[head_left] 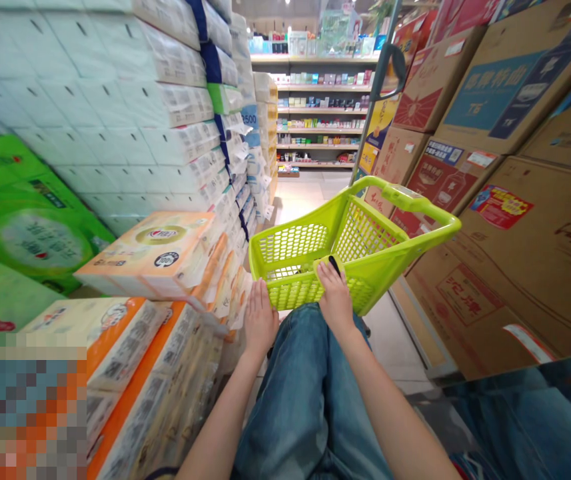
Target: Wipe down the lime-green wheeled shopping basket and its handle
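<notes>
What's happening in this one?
A person in jeans is in a store aisle, behind a lime-green shopping cart. The right hand rests on the cart's near side. The left hand is held flat at its near left corner, beside stacked tissue packs; whether it touches the cart is hard to tell. Cardboard boxes are stacked on the right.
</notes>
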### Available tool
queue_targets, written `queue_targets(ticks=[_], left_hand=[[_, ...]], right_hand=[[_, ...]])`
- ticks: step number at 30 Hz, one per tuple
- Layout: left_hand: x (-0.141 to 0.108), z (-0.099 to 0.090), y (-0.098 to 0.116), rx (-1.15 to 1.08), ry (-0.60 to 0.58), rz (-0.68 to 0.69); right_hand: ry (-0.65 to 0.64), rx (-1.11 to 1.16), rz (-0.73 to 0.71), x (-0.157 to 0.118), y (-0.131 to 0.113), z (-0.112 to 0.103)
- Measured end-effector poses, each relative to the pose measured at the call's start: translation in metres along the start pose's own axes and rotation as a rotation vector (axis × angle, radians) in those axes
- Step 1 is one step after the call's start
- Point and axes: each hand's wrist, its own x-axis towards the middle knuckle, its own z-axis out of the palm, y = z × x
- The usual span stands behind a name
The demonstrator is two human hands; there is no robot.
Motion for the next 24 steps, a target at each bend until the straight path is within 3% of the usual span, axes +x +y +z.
queue_targets(ticks=[8, 11, 16, 24], left_hand=[[-0.002, 0.006, -0.005, 0.003, -0.002, -0.012], [-0.003, 0.007, -0.008, 0.036, -0.004, -0.004], [-0.001, 0.001, -0.005, 0.003, -0.007, 0.004], [0.001, -0.006, 0.000, -0.003, -0.007, 0.014]], right_hand=[[-0.152, 0.056, -0.131, -0.001, -0.079, 0.049], [-0.186, 0.083, -0.174, -0.003, -0.093, 0.059], [-0.221, 0.095, -0.217, -0.003, -0.072, 0.044], [-0.062, 0.006, -0.096, -0.001, 0.006, -0.005]])
